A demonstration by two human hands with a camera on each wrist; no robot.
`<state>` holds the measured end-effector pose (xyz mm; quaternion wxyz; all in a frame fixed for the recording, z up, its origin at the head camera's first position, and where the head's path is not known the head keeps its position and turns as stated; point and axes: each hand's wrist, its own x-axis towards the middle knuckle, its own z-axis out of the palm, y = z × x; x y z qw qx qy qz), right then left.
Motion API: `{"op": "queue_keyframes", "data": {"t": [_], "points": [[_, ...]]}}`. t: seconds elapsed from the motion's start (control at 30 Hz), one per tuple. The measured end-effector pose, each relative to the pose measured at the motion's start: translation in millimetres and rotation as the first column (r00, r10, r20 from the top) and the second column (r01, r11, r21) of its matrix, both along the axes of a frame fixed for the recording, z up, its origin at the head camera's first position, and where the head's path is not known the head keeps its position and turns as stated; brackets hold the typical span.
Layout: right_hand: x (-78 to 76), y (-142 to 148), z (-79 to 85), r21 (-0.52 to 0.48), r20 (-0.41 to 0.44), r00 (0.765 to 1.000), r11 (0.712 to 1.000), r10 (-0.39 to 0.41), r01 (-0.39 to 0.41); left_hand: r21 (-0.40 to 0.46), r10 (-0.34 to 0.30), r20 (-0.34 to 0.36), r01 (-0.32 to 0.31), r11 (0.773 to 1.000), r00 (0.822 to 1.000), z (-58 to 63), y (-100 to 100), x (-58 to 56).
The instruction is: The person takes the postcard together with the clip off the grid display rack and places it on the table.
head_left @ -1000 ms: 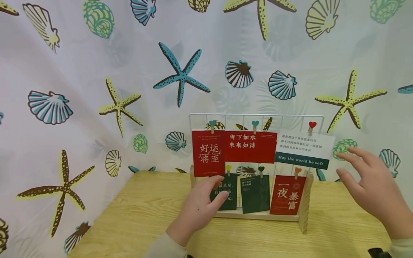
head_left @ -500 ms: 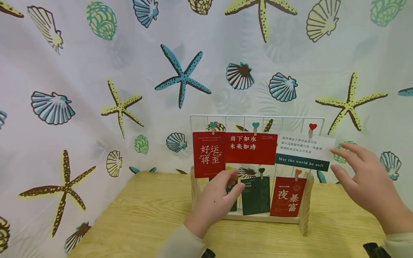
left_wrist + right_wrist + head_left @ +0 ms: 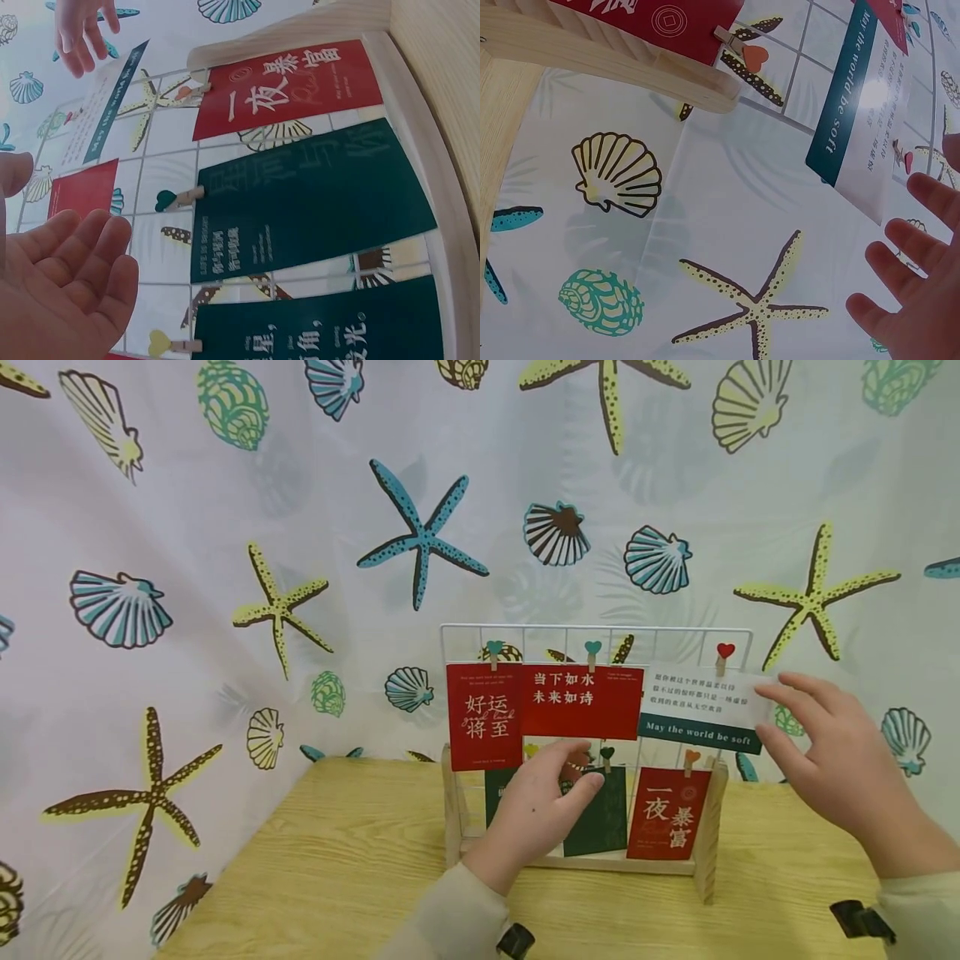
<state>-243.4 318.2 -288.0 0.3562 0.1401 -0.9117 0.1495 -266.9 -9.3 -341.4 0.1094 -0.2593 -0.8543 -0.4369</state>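
Note:
My left hand hovers before the lower row of a white wire grid rack, its fingers loosely bent and holding nothing. Close to its fingertips is a dark green heart clip, which pins a dark green card. Another green card, under a yellow heart clip, is partly hidden by this hand in the head view. My right hand is at the right edge of a white-and-green card, fingers spread; in the right wrist view a gap shows between them. A red heart clip holds that card.
Two red cards, one upright and one sideways, hang from teal heart clips in the upper row. A red card with an orange heart clip hangs lower right. The rack's wooden base stands on a wood-grain table before a shell-patterned curtain.
My left hand has moved right along the lower cards, from the first green card to the second. My right hand has moved a little left, closer to the white-and-green card.

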Motion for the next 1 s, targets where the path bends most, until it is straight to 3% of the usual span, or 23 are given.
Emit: {"op": "queue_keyframes", "data": {"t": [0.43,1.0], "points": [[-7.1,-9.1,15.7,0.014,0.014,0.999,0.999,0.04,-0.04,0.001,-0.041,0.016,0.041,0.999,0.999,13.5,27.5,-6.9],[-16.0,-11.0,36.1,0.037,0.041,0.999,0.999,0.033,-0.035,-0.01,-0.009,0.032,0.01,1.0,0.999,26.4,55.3,-18.9]]}}
